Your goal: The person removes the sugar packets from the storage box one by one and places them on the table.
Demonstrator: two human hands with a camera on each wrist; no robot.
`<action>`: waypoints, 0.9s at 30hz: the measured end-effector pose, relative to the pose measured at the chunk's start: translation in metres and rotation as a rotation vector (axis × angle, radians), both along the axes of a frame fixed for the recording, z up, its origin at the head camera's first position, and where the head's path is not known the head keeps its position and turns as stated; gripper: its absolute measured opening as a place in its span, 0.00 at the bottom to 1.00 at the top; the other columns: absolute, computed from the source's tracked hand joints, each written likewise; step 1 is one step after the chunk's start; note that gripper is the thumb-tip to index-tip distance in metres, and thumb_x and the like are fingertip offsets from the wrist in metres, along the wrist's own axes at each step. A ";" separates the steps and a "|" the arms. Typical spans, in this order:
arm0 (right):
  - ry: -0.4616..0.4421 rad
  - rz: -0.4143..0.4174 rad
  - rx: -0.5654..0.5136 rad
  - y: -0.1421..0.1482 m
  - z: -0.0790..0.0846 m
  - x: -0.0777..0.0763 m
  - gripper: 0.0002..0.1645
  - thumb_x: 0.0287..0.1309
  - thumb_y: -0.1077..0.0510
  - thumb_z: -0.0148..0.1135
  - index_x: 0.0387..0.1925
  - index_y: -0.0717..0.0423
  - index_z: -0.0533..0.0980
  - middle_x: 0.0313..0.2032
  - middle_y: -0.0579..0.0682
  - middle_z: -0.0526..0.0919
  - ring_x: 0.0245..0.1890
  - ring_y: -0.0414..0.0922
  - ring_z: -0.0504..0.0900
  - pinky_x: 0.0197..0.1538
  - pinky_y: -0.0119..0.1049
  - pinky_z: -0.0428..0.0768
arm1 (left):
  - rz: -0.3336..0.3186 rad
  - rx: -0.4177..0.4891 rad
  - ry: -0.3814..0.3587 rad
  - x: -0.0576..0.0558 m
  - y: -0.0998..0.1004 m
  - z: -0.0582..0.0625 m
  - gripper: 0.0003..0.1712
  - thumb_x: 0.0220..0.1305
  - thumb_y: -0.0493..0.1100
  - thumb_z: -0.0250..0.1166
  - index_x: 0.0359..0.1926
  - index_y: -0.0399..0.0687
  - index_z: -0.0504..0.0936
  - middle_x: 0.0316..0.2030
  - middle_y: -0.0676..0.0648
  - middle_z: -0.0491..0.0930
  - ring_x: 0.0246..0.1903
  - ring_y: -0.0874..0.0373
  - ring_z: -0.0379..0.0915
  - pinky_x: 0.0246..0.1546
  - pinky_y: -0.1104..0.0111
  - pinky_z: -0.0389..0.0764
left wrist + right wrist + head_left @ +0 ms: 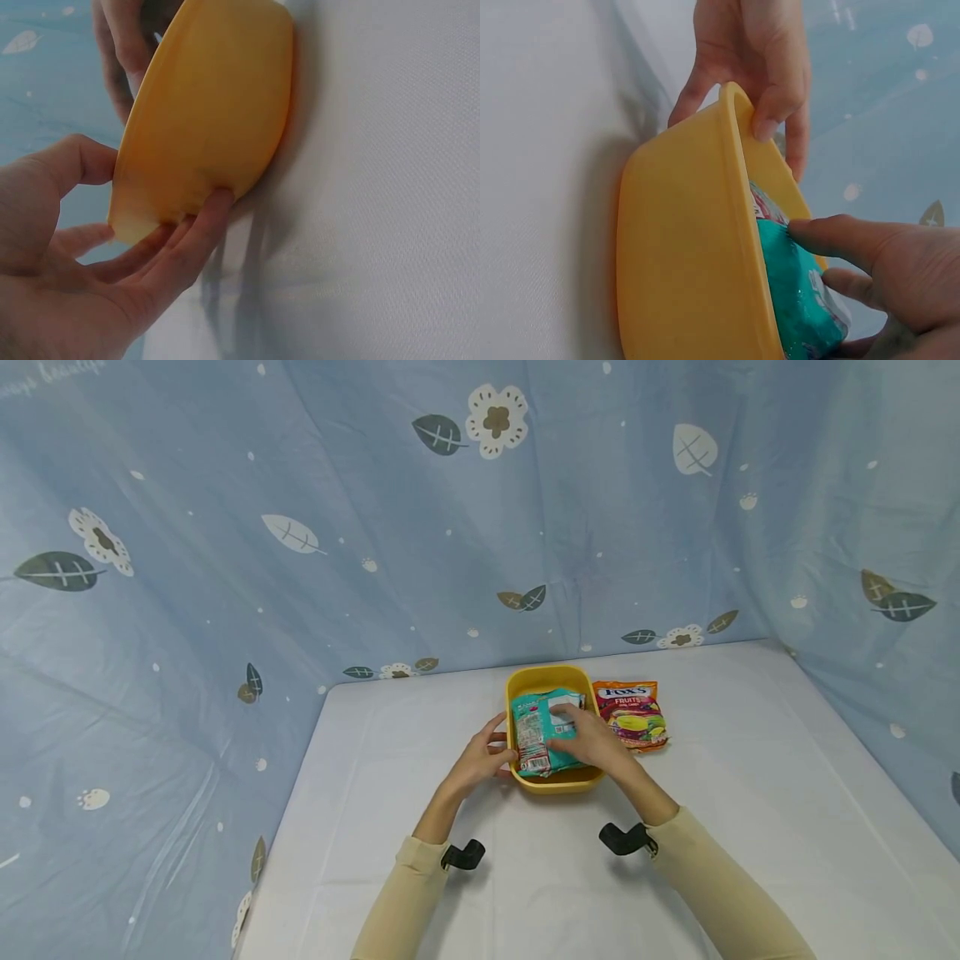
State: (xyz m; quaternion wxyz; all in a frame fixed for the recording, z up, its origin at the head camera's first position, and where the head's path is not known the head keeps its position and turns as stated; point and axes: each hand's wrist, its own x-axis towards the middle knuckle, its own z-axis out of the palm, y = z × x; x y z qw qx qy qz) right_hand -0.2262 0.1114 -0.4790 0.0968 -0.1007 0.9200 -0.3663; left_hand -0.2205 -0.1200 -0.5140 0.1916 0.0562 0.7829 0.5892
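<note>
A yellow plastic basket (558, 787) stands on the table with a teal snack bag (553, 752) lying inside it, printed side up. At its left wall my left hand (480, 760) grips the rim, thumb over the edge and fingers spread along the outside, as the left wrist view shows. My right hand (592, 739) reaches in over the right rim. Its thumb and fingers, fairly straight and spread apart, rest on the teal bag (799, 289). The right wrist view shows the bag bulging close to the rim of the basket (697, 247).
An orange-red Fox's Fruits candy bag (633, 718) lies flat just right of the basket, partly behind my right hand. A white cloth covers the table (750, 827). Behind it hangs a blue curtain (420, 585) with leaf and flower prints, close to the basket's far side.
</note>
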 end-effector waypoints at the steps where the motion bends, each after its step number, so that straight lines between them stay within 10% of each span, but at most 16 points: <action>1: 0.002 0.005 -0.003 0.000 0.000 0.000 0.38 0.58 0.48 0.68 0.67 0.54 0.67 0.66 0.63 0.70 0.66 0.63 0.69 0.66 0.63 0.71 | -0.003 0.002 0.002 0.000 0.000 0.000 0.46 0.63 0.39 0.62 0.77 0.62 0.51 0.65 0.37 0.68 0.57 0.43 0.75 0.38 0.60 0.89; 27: -0.002 0.023 -0.018 0.001 -0.002 0.002 0.33 0.58 0.51 0.69 0.65 0.49 0.72 0.67 0.59 0.71 0.69 0.62 0.66 0.69 0.65 0.66 | -0.018 0.024 -0.008 0.000 0.000 0.001 0.46 0.66 0.36 0.60 0.78 0.57 0.47 0.66 0.33 0.65 0.59 0.37 0.72 0.45 0.48 0.86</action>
